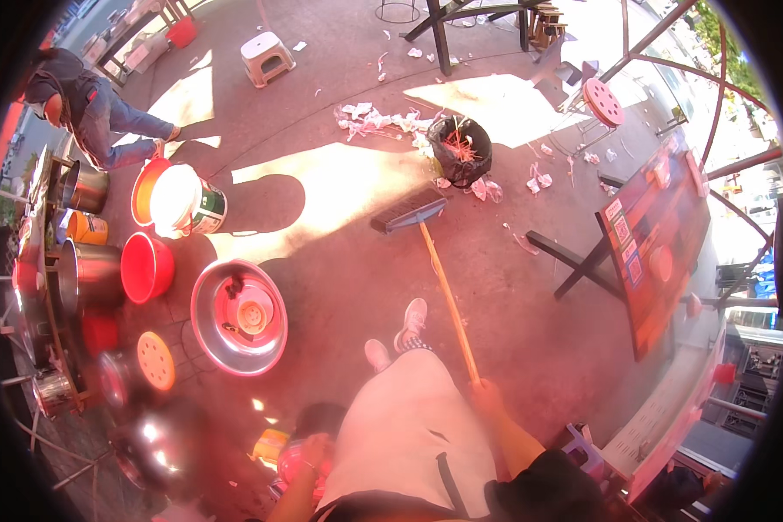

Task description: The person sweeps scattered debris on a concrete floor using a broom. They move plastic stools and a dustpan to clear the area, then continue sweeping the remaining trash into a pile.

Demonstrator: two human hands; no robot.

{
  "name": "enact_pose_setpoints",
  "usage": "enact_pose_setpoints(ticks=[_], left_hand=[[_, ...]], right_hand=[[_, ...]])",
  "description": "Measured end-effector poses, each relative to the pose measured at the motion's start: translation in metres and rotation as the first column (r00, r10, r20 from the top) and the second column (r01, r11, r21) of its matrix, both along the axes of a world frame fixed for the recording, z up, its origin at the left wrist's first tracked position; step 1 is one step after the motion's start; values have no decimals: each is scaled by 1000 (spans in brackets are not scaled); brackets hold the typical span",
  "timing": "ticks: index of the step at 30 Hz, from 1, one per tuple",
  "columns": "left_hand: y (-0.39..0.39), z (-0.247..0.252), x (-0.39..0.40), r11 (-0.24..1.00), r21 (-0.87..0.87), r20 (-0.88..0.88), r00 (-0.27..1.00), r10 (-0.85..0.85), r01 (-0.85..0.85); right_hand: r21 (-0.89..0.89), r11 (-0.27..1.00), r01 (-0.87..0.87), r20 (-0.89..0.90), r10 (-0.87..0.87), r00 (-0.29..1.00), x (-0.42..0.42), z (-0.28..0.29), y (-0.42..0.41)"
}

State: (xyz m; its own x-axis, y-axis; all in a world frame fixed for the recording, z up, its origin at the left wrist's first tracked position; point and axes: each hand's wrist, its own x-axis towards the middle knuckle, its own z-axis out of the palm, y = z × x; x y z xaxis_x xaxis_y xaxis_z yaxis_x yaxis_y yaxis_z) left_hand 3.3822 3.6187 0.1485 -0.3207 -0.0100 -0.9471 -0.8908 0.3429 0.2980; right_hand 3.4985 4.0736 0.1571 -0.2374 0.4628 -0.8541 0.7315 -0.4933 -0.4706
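My right hand grips the upper end of a broom's wooden handle. The broom's head, with dark bristles below a grey-blue holder, rests on the concrete floor ahead of my feet. Just beyond it stands a bin lined with a black bag, holding orange-red sticks and other litter. Crumpled tissues and plastic lie in a strip left of the bin. Low at my left side, my left hand is beside a red plastic basin; blur hides whether its fingers hold the rim.
A wide metal basin, a red bucket and a white pail stand on the left. A wooden table is at the right, a plastic stool farther off. Another person bends at upper left. Loose tissues dot the floor.
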Motion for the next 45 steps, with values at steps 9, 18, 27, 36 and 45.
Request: enact_pose_setpoints(ticks=[9, 18, 27, 36, 45], left_hand=[[113, 40, -112, 964, -82, -92, 961, -260, 253], [251, 42, -136, 957, -144, -49, 964, -261, 252], [396, 22, -118, 950, -58, -128, 941, -312, 307], [410, 14, -160, 904, -33, -219, 880, -422, 426], [523, 38, -316, 912, 195, -50, 932, -358, 361]], right_hand=[[-27, 994, 104, 260, -93, 961, 65, 5, 75], [204, 874, -441, 299, 373, 878, -66, -59, 320], [368, 630, -684, 298, 617, 729, -152, -58, 470], [168, 970, -177, -163, 204, 965, -434, -127, 494], [-536, 839, 92, -179, -219, 959, -358, -53, 259]])
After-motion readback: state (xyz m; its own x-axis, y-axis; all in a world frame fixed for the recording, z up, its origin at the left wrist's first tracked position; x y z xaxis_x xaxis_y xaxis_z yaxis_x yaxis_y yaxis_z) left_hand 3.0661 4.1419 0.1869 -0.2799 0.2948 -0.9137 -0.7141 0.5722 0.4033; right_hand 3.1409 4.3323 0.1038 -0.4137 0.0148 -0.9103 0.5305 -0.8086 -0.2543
